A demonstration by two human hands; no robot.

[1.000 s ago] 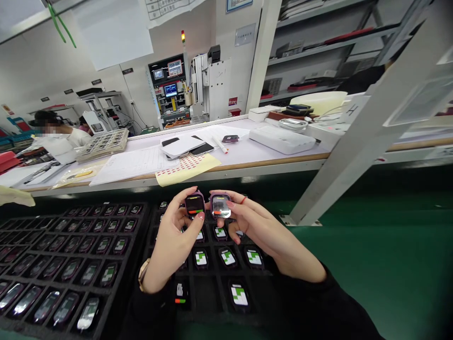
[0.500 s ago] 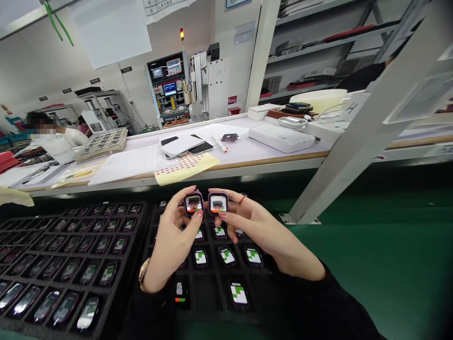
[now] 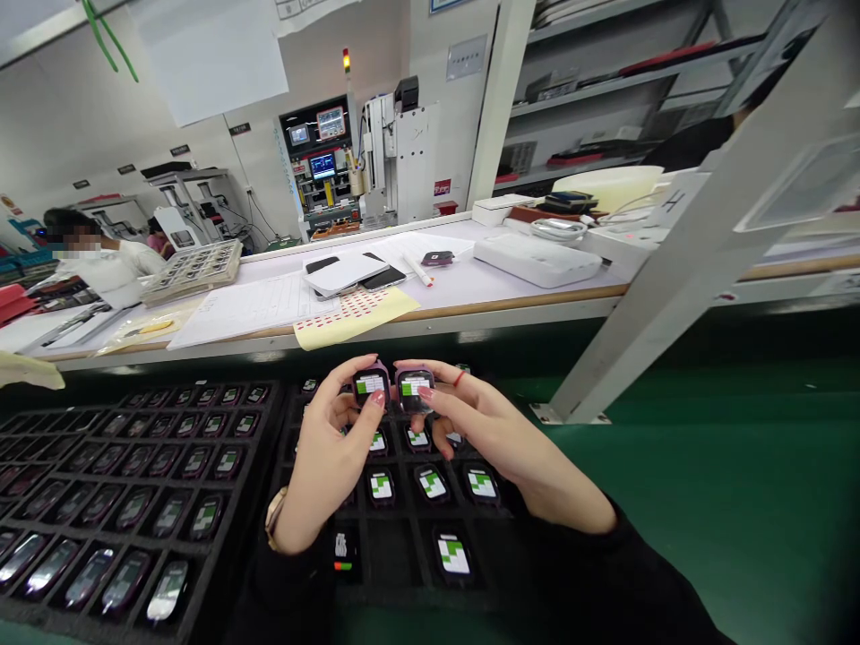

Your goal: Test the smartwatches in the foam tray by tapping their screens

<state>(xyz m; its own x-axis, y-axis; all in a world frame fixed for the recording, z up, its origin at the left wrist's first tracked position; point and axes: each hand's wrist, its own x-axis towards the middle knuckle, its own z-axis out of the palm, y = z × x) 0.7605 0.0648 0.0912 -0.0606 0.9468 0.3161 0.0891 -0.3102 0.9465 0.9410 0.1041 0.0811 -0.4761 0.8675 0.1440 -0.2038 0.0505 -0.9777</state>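
Left hand [image 3: 329, 457] and right hand [image 3: 501, 448] are closed in a fingertip pinch, holding a left watch [image 3: 370, 387] and a right watch [image 3: 415, 389] side by side at centre frame, just above the black foam tray [image 3: 277, 448]. Both screens show a green-and-white test pattern. Looks like a paired screen check; next move calls for seating both watches squarely in tray pockets without scuffing the screens.

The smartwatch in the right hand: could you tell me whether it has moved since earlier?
Yes, the smartwatch edged slightly left of the tray watch below it.
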